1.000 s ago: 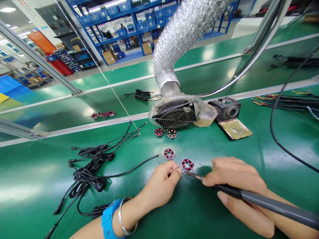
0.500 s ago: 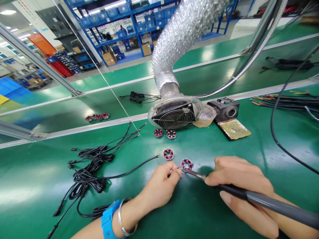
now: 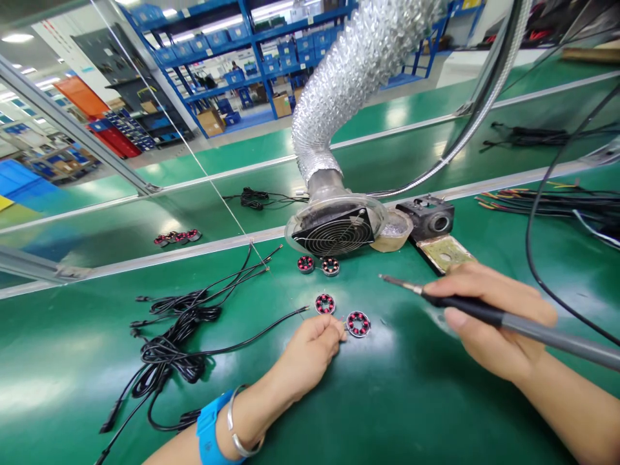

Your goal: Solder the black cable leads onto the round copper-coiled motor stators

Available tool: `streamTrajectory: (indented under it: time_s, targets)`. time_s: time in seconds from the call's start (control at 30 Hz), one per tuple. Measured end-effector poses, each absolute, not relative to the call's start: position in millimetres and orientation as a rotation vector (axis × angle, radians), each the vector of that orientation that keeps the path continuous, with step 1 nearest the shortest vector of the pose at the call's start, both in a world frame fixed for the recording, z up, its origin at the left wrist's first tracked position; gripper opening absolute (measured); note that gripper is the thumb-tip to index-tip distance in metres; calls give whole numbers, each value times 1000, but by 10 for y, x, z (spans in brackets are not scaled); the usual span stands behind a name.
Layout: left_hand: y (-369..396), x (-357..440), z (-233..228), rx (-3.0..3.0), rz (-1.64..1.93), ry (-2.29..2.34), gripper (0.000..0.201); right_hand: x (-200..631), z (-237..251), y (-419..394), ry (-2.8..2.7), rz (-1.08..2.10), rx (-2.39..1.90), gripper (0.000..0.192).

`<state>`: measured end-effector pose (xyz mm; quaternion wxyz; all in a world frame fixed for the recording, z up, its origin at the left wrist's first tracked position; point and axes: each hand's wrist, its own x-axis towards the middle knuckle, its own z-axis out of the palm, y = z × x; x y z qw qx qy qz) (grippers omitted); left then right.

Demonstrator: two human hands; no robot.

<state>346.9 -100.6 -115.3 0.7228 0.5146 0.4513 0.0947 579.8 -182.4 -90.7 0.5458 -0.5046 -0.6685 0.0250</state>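
Soldering iron (image 3: 484, 314) raised above green desk (image 3: 416, 400)
Right hand (image 3: 489, 316) fingers closed around iron, tip in the air. Left hand (image 3: 310, 352) fingertips pinched at coil ring (image 3: 358, 323), which lies flat mid-desk, beside a second ring (image 3: 325, 303).

Glossy green bench top (image 3: 436, 413), crinkled foil duct (image 3: 349, 77), matt plastic iron handle (image 3: 533, 326) w/ metal tip.
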Motion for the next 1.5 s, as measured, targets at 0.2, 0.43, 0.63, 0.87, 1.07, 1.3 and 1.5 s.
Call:
streamTrajectory:
  time_s: [0.2, 0.43, 0.63, 0.87, 1.07, 1.3, 1.5]
  targets:
    - [-1009, 3462, -1178, 1113, 234, 990, 36, 6091, -1114, -1538, -1419, -286, -1616, 22]
    - [-1011, 3409, -1252, 1095, 263, 988, 38, 5960, -1126, -1588, -1402, -265, -1712, 28]
    - [-958, 3342, -1259, 1017, 254, 939, 38, 5487, -1284, -1711, -1815, -104, -1179, 21]
    - [-921, 3325, -1152, 1204, 171, 1012, 21, 5257, -1437, -1607, -2053, 224, -1219, 32]
    - [-946, 3323, -1168, 1379, 209, 952, 12, 5292, -1366, -1700, -2056, 348, -1242, 35]
    - [-999, 3329, -1211, 1521, 186, 928, 24, 5234, -1334, -1702, -2006, 490, -1205, 27]
    - [-1063, 3317, -1262, 1587, 194, 965, 29, 5217, -1338, -1740, -1991, 580, -1232, 25]
